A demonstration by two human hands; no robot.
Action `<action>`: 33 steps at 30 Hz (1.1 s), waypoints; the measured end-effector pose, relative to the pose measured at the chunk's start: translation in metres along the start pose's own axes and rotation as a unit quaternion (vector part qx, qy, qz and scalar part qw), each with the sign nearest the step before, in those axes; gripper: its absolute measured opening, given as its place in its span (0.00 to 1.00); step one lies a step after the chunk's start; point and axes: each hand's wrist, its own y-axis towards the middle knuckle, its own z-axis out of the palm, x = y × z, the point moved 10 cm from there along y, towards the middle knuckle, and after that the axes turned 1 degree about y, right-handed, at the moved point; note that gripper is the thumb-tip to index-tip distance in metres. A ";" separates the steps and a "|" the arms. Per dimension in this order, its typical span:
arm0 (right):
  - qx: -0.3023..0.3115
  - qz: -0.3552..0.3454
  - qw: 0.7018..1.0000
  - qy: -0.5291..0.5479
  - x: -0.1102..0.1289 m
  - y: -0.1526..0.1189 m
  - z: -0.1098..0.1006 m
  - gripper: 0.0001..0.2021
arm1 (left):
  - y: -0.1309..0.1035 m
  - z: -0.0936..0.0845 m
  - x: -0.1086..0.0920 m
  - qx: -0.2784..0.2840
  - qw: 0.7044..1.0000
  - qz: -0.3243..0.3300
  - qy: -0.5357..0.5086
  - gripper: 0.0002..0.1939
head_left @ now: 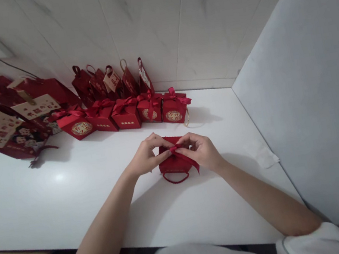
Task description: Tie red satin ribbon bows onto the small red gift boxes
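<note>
A small red gift box (171, 165) stands on the white table in front of me, with a red cord handle (177, 181) hanging toward my side. Over its top, a red ribbon (186, 161) is gathered at the middle, and one tail drapes down on the right. My left hand (149, 153) pinches the ribbon between thumb and fingers from the left. From the right, my right hand (201, 149) pinches it too, its fingertips close to those of the left. The fingers partly cover the knot and the box top.
Behind the box runs a row of red gift boxes with ribbon bows (126, 119). Small looped red bags (129, 83) lean against the tiled wall. Larger red gift bags (10, 135) stand at left. White tissue (266, 157) lies by the grey side panel (320, 87) on the right.
</note>
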 end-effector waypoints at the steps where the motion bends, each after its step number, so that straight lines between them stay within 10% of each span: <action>1: -0.010 -0.003 1.000 -0.011 0.001 -0.001 -0.001 0.11 | 0.000 0.001 -0.002 0.011 1.000 0.003 0.004 0.09; 19: 0.038 -0.301 0.922 -0.241 0.045 -0.017 0.010 0.11 | 0.001 0.003 0.009 -0.007 0.999 -0.040 0.011 0.14; 33: 0.111 -0.344 0.875 -0.322 0.053 -0.020 0.015 0.14 | 0.001 0.006 0.002 0.013 0.999 -0.030 0.014 0.10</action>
